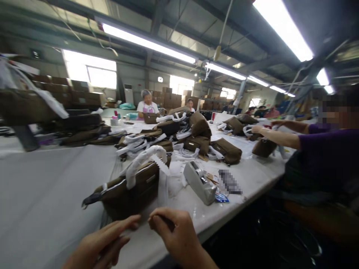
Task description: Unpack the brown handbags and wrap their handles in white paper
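Note:
A brown handbag (131, 192) with a white foam-wrapped handle (146, 157) lies on the white table (50, 186) right before me. My left hand (103, 241) reaches toward its near edge with fingers stretched out, holding nothing I can see. My right hand (175, 233) is curled in a pinch beside it, close to a thin clear plastic film at the bag's front; what it grips is too small to name.
A grey tape dispenser (200, 183) sits right of the bag. Several more brown bags (196, 142) with white wrapping are piled mid-table. A co-worker in purple (322, 160) handles a bag (263, 147) on the right. Other people work at the far end.

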A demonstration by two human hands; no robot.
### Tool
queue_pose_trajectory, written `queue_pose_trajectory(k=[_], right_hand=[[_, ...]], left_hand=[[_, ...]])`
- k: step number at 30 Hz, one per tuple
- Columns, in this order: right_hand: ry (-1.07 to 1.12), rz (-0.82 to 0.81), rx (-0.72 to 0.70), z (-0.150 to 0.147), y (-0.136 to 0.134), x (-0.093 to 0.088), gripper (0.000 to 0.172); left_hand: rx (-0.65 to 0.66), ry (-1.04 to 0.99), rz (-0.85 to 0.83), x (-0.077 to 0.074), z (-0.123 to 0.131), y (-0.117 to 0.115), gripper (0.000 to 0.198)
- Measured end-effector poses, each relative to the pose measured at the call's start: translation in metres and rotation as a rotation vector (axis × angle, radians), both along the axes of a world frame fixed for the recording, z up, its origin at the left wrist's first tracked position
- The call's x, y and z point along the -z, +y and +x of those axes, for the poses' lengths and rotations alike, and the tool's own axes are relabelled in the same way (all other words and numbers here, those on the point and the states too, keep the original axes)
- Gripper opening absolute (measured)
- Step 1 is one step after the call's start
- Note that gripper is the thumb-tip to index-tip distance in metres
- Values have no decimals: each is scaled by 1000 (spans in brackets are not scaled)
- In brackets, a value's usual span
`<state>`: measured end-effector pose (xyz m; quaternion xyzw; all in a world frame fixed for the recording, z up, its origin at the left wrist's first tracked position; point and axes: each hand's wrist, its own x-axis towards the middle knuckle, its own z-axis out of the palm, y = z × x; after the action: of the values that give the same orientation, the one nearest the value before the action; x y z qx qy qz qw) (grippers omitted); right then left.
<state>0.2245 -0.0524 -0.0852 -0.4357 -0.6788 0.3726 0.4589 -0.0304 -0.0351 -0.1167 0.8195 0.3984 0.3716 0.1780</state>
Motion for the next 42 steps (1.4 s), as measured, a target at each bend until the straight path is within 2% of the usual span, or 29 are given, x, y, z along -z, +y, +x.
queue_pose_trajectory(k=[4, 8, 10, 12, 14, 17, 21, 24, 28, 32, 37, 42], right_hand=[[-51, 9, 38, 7, 11, 25, 24], [-155, 294, 111, -2, 18, 42, 22], [-94, 369, 55, -14, 19, 45, 31], [10, 271, -63, -27, 18, 48, 34], [121, 68, -147, -36, 17, 52, 25], [253, -141, -95, -35, 23, 57, 36], [405, -95, 187, -21, 50, 48, 49], [425, -64, 273, -21, 78, 34, 54], [310, -43, 187, -47, 104, 25, 53], [266, 28, 33, -68, 111, 26, 48], [214, 34, -118, -61, 114, 27, 49], [145, 27, -145, -53, 118, 21, 42]], left_hand=[[-8, 72, -96, -11, -16, -9, 23], [-93, 100, -72, -24, -16, -13, 20], [-111, 105, -22, -29, -8, -13, 22], [-107, 138, 12, -32, 2, -12, 23], [-102, 172, 29, -34, 11, -12, 23], [-92, 177, 17, -38, 12, -6, 22], [-246, 47, 80, -49, -1, 19, 25], [-297, 1, 65, -61, -4, 44, 33], [-165, 37, -7, -76, 8, 66, 34], [-48, 90, -16, -81, 18, 74, 31], [17, 154, -5, -82, 17, 76, 36], [66, 152, -12, -80, 16, 78, 33]])
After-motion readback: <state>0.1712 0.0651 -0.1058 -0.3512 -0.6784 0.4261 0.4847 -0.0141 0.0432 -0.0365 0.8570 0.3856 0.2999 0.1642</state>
